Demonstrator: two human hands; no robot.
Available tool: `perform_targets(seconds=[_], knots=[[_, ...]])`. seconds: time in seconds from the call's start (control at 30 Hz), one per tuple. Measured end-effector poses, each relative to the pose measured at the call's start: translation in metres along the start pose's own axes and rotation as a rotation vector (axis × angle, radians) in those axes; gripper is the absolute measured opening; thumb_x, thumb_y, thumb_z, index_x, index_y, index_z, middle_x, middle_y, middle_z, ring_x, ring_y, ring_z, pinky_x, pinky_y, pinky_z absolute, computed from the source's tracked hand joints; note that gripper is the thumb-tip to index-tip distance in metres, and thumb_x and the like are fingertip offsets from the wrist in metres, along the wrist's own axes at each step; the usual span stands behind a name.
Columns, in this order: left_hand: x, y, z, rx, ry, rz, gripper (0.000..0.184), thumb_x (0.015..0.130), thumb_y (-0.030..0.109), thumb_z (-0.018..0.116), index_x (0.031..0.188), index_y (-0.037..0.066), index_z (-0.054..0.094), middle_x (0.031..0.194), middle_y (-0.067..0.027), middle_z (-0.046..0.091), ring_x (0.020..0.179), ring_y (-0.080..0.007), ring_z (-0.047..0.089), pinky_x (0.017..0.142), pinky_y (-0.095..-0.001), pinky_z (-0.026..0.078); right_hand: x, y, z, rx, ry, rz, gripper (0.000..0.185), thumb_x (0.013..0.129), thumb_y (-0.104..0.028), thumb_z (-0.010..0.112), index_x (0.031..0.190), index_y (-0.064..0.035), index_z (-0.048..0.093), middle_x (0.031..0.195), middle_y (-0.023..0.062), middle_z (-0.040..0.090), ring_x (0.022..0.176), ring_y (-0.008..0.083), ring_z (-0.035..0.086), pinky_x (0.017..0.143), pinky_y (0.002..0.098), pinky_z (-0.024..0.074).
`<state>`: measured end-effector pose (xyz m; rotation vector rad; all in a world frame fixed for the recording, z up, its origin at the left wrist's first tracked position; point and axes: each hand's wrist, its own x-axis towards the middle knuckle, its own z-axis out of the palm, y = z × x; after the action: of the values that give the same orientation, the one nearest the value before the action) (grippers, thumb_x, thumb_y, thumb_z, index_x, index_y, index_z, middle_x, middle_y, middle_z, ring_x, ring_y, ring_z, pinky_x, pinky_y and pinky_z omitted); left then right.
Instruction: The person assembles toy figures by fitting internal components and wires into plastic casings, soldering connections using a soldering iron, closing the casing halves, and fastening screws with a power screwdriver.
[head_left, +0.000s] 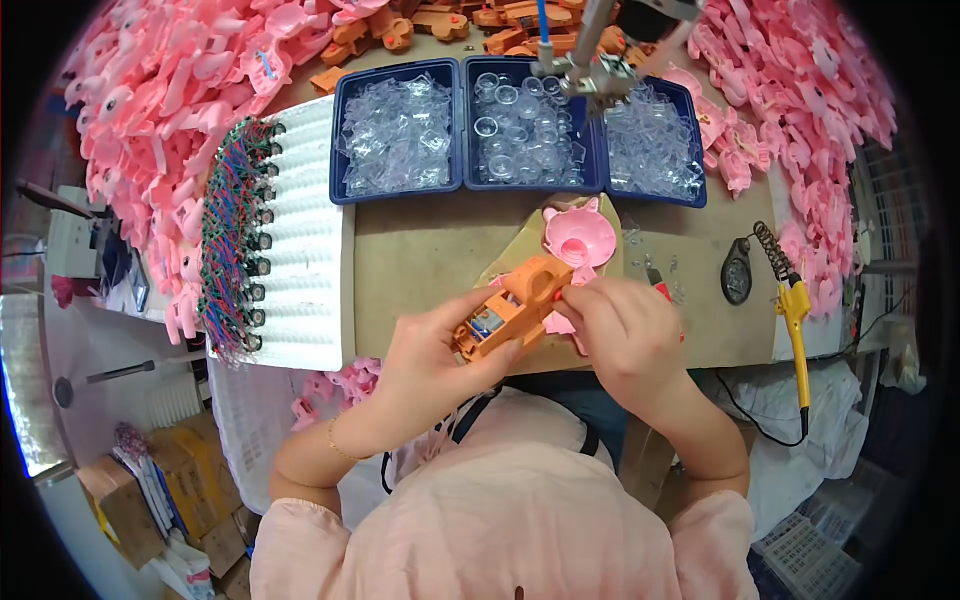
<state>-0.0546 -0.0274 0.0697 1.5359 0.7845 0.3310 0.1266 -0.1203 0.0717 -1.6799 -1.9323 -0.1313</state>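
My left hand is closed around an orange plastic housing, held tilted above the front of the table. Its open side shows a silvery part and some blue wire inside. My right hand has its fingers pinched at the housing's right end, beside a small red part; the fingertips are partly hidden. Just behind lies a pink animal-shaped shell with a round hollow, on a tan cloth. More pink plastic shows under my hands, largely covered.
Three blue bins hold clear plastic parts. At left, wired round components line a white foam tray. A yellow soldering iron hangs at right by a dark oval piece. Pink shells pile high; a metal fixture overhangs.
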Motion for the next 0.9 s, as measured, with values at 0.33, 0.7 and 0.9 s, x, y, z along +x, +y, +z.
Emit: perform_targets(seconds=[0.33,0.7,0.9], knots=[[0.018,-0.014,0.037,0.548,0.324,0.484,0.051,0.069,0.009,0.073,0.117,0.004,0.057,0.082,-0.0116,0.064,0.065,-0.024,0.061,0.06,-0.029,0.049,-0.003,0.002,0.021,1.305,0.245,1.033,0.011,0.088,-0.008,0.058,0.088,0.0032,0.057,0.075,0.0031,0.061,0.067,0.0084,0.058,0.061,0.022,0.0459],[0.017,0.009,-0.013,0.259,-0.209,0.396,0.043,0.071,0.009,0.073,0.113,0.007,0.062,0.084,-0.0084,0.067,0.068,-0.018,0.063,0.063,-0.0268,0.049,-0.001,0.017,-0.029,0.617,-0.145,0.229,0.038,0.067,-0.016,0.074,0.101,-0.0021,0.063,0.091,0.0103,0.059,0.082,0.0236,0.057,0.071,0.0322,0.0444],[0.007,0.002,-0.006,0.415,-0.162,0.397,0.045,0.074,0.014,0.073,0.116,0.004,0.059,0.087,-0.009,0.067,0.067,-0.0182,0.064,0.064,-0.0271,0.051,0.003,0.022,-0.022,0.68,-0.173,0.283,0.039,0.071,-0.024,0.072,0.103,-0.002,0.064,0.087,0.0084,0.059,0.08,0.0218,0.056,0.07,0.031,0.0433]])
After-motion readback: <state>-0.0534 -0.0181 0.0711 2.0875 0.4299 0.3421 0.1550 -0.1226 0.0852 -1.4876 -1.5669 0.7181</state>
